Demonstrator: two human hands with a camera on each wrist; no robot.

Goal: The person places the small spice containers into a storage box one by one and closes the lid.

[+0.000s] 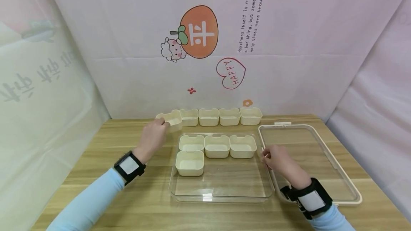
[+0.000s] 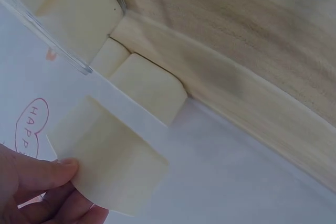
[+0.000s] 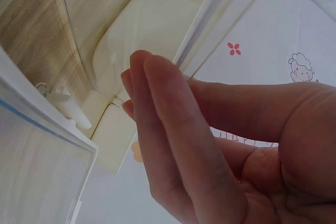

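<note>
A small cream box with a notched rim is pinched between the thumb and fingers of my left hand. It hangs tilted at the left end of the back row, and in the left wrist view the box is apart from the other boxes. My right hand pinches the right rim of a clear plastic container. Inside that container, three cream boxes stand in a row along the back, and one box sits in front at the left.
Several more cream boxes line the table's back edge against the printed cloth. A clear lid with a white frame lies on the wooden table to the right, close beside the container.
</note>
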